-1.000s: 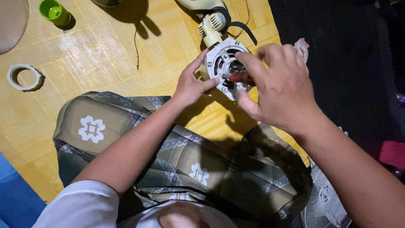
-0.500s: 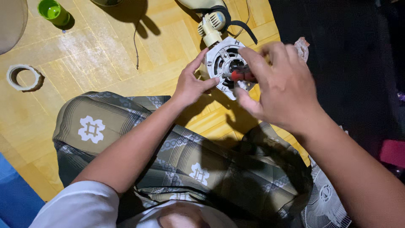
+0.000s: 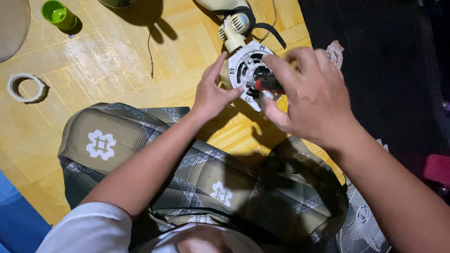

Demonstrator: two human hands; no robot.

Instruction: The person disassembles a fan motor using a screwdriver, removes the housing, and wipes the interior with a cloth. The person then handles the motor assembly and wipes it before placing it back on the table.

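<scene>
So over at the far left there's a roll of tape lying on the wooden floor, with a green cup up near the top edge, both well clear of the work. Moving in, the left hand has its fingers spread and pressed against the rim of the round white fan motor housing, steadying it rather than clamping it. That housing sits on the floor just past the knees, its flat vented face tilted up toward the camera, its axis running away toward the cream-coloured neck and black cable behind it. The right hand is pinched shut on a red-handled tool, probably a screwdriver, pointed into the housing's centre. I'd say keep the tool square to the face and brace firmly with the left so nothing slips.
</scene>
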